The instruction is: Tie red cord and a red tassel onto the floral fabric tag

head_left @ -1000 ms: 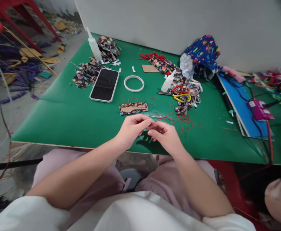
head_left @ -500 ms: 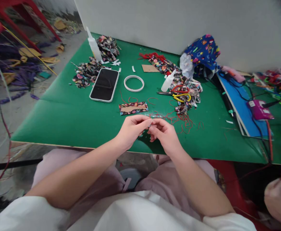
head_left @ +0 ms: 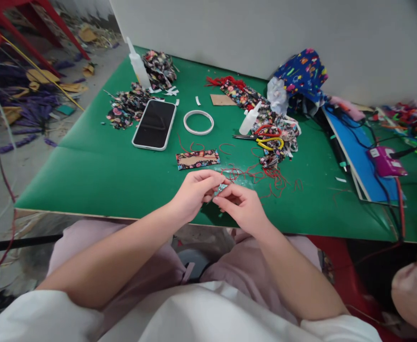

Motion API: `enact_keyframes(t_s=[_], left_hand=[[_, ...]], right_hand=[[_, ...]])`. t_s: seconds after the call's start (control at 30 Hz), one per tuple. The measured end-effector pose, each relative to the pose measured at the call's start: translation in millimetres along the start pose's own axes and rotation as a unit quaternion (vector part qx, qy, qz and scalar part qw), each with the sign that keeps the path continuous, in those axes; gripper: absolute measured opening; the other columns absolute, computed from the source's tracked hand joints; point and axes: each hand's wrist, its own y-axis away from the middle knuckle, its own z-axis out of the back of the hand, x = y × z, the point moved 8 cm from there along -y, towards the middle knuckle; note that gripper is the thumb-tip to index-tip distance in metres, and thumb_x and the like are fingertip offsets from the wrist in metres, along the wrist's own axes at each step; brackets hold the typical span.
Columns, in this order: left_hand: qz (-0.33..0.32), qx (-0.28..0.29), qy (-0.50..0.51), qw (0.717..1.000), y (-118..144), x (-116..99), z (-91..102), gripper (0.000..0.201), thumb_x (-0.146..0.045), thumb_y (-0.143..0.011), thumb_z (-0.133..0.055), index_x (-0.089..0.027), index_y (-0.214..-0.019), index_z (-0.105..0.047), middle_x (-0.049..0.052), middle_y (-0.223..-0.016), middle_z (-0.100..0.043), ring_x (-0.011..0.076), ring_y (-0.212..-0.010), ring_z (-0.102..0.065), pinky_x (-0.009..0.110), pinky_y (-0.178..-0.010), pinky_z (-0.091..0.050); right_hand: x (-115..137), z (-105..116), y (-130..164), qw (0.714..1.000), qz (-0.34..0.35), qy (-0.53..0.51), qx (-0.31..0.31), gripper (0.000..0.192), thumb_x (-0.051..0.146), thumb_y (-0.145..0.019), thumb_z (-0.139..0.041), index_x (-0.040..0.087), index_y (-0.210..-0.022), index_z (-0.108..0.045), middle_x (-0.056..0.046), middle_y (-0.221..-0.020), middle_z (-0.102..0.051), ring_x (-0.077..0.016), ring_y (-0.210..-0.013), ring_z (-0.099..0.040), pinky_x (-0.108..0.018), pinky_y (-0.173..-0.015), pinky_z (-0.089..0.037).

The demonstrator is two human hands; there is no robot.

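Bright, even light from above; the hands cast a soft, short shadow on the green table (head_left: 97, 171). The middle is sharp, while the edges bend and smear.

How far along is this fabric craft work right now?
Done, it seems: one fabric-wrapped card lies finished. In hand: left hand and right hand pinch something too small to identify. Left: fabric scraps and red threads lie unused.

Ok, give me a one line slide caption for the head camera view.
Left hand and right hand pinch a small piece together above the green table, near red thread scraps and a smartphone.
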Motion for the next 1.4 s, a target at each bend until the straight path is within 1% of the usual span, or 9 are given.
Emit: enact_keyframes(t_s=[0.13,0.3,0.4,0.57,0.8,1.03,1.13,1.27,1.4], left_hand=[[0.033,0.017,0.026,0.999,1,2,-3.0,0.014,-0.028,-0.067,-0.066,-0.015,-0.063,-0.068,-0.004,-0.048,-0.043,0.0018,-0.041,-0.035,0.014,-0.036,-0.018],[0.049,0.072,0.027,0.996,4,3,-12.8,0.014,-0.027,-0.069,-0.067,-0.015,-0.062,-0.069,-0.005,-0.046,-0.042,-0.0001,-0.039,-0.029,0.015,-0.036,-0.013],[0.060,0.099,0.016,0.993,6,6,-17.4,0.015,-0.028,-0.069,-0.067,-0.014,-0.062,-0.068,-0.004,-0.047,-0.045,0.0005,-0.040,-0.030,0.016,-0.037,-0.012],[0.066,0.107,-0.010,0.992,7,8,-18.3,0.018,-0.031,-0.067,-0.069,-0.013,-0.066,-0.070,-0.003,-0.048,-0.047,0.0015,-0.041,-0.030,0.018,-0.038,-0.013],[0.073,0.107,-0.016,0.991,9,11,-19.1,0.027,-0.040,-0.069,-0.067,-0.013,-0.069,-0.069,-0.002,-0.051,-0.051,0.0016,-0.040,-0.029,0.019,-0.038,-0.012],[0.027,0.118,-0.066,0.990,9,5,-22.0,0.026,-0.040,-0.071,-0.065,-0.014,-0.070,-0.069,-0.002,-0.052,-0.051,0.0026,-0.042,-0.031,0.019,-0.039,-0.015],[0.009,0.099,-0.080,0.992,8,4,-19.1,0.024,-0.038,-0.071,-0.066,-0.015,-0.069,-0.069,-0.003,-0.052,-0.049,0.0032,-0.043,-0.031,0.020,-0.040,-0.015],[-0.018,0.022,-0.067,0.997,5,-2,-7.2,0.022,-0.036,-0.069,-0.067,-0.014,-0.067,-0.069,-0.003,-0.050,-0.046,0.0041,-0.043,-0.030,0.020,-0.040,-0.015],[-0.042,-0.028,-0.057,0.997,5,-9,-0.2,0.021,-0.036,-0.068,-0.067,-0.015,-0.067,-0.069,-0.003,-0.049,-0.046,0.0041,-0.043,-0.031,0.020,-0.040,-0.016]], right_hand=[[6,8,-2,1.000,0.015,0.023,0.008,0.017,0.031,-0.071,-0.066,0.018,-0.061,-0.062,0.003,-0.057,-0.058,-0.0078,-0.050,-0.050,-0.021,-0.050,-0.040],[-8,34,-7,0.995,-0.009,-0.072,-0.063,0.024,0.044,-0.076,-0.060,0.021,-0.078,-0.068,0.001,-0.067,-0.063,-0.0086,-0.056,-0.053,-0.022,-0.052,-0.044],[-20,28,-8,0.983,-0.051,-0.171,-0.044,0.018,0.037,-0.073,-0.066,0.022,-0.082,-0.068,0.002,-0.065,-0.063,-0.0079,-0.056,-0.054,-0.019,-0.050,-0.045],[-20,24,-7,0.963,-0.068,-0.255,-0.059,0.009,0.028,-0.068,-0.071,0.021,-0.070,-0.066,0.005,-0.061,-0.062,-0.0054,-0.052,-0.053,-0.016,-0.048,-0.045],[-18,25,-7,0.963,-0.064,-0.257,-0.056,0.009,0.027,-0.071,-0.069,0.020,-0.070,-0.062,0.006,-0.055,-0.058,-0.0049,-0.051,-0.051,-0.016,-0.047,-0.044],[-17,25,-8,0.972,-0.058,-0.218,-0.061,0.014,0.031,-0.070,-0.069,0.019,-0.071,-0.061,0.005,-0.057,-0.058,-0.0060,-0.052,-0.051,-0.017,-0.048,-0.044],[-17,29,-8,0.975,-0.055,-0.205,-0.072,0.018,0.035,-0.070,-0.069,0.019,-0.071,-0.060,0.005,-0.057,-0.057,-0.0061,-0.050,-0.050,-0.017,-0.046,-0.043],[-22,33,-7,0.987,-0.056,-0.126,-0.087,0.026,0.042,-0.075,-0.062,0.018,-0.065,-0.059,0.005,-0.053,-0.052,-0.0060,-0.047,-0.045,-0.017,-0.042,-0.041],[-27,16,-6,0.995,-0.063,-0.071,-0.027,0.026,0.038,-0.069,-0.069,0.020,-0.087,-0.065,0.003,-0.065,-0.059,-0.0076,-0.053,-0.050,-0.018,-0.045,-0.044]])
